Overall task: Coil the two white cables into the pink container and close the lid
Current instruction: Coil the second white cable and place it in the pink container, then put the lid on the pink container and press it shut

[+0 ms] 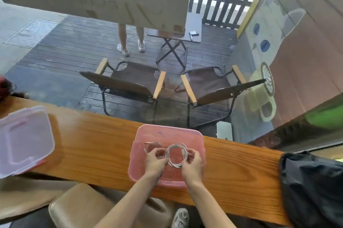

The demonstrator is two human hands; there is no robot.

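The pink container [168,132] stands open on the wooden counter in front of me. Both hands are over it and hold one coiled white cable [174,155] as a round loop. My left hand [155,161] pinches the loop's left side and my right hand [193,163] pinches its right side. A second coiled white cable [153,146] lies in the container just beyond my left hand, partly hidden by the fingers. The translucent lid [22,140] with pink clips lies apart at the counter's far left.
The wooden counter [92,138] runs left to right, with a black bag [313,187] on its right end. Behind a glass pane are two folding chairs, a small table and a standing person's legs. A padded stool sits below the counter.
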